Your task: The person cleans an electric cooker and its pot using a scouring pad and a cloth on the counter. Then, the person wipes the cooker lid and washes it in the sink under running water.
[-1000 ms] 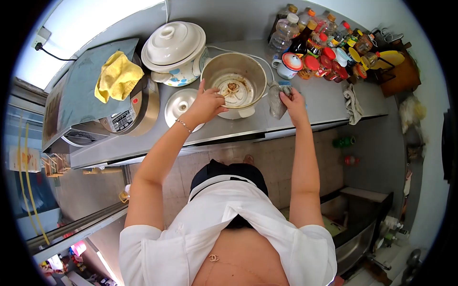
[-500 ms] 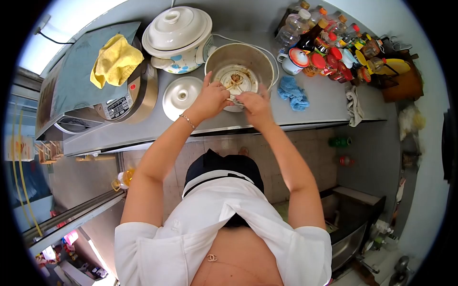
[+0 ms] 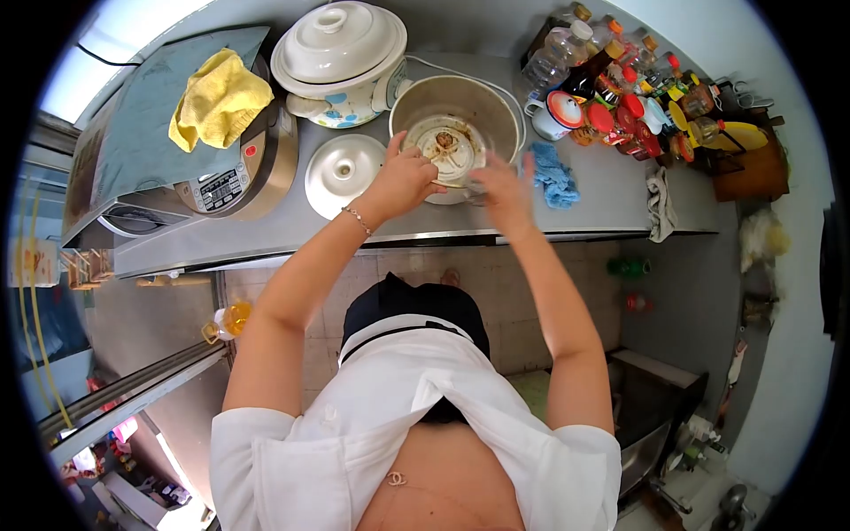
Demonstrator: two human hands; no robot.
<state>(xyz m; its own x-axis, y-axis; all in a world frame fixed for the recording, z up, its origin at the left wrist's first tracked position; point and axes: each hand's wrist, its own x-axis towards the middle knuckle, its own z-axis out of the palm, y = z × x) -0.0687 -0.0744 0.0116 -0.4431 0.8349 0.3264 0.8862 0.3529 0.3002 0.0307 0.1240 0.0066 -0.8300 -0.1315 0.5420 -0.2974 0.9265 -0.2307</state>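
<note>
Stained, open pot [image 3: 489, 111] on the counter [image 3: 611, 190], beside a white lid [image 3: 342, 177]. Left hand [image 3: 409, 184] pinching the pot's near rim — firm, steady hold advisable against tipping; right hand [image 3: 503, 196] blurred just beside it — cannot tell whether grasping anything.

No words or numbers are showing clearly enough to read. A necklace pendant [image 3: 396, 479] is bearing a sign like two interlocking letter Cs. The control panel [image 3: 219, 188] of the rice cooker [image 3: 277, 159] is carrying markings too fine to make out, and the crowded bottles [image 3: 587, 78] and jars [image 3: 600, 119] are showing unreadable print.
</note>
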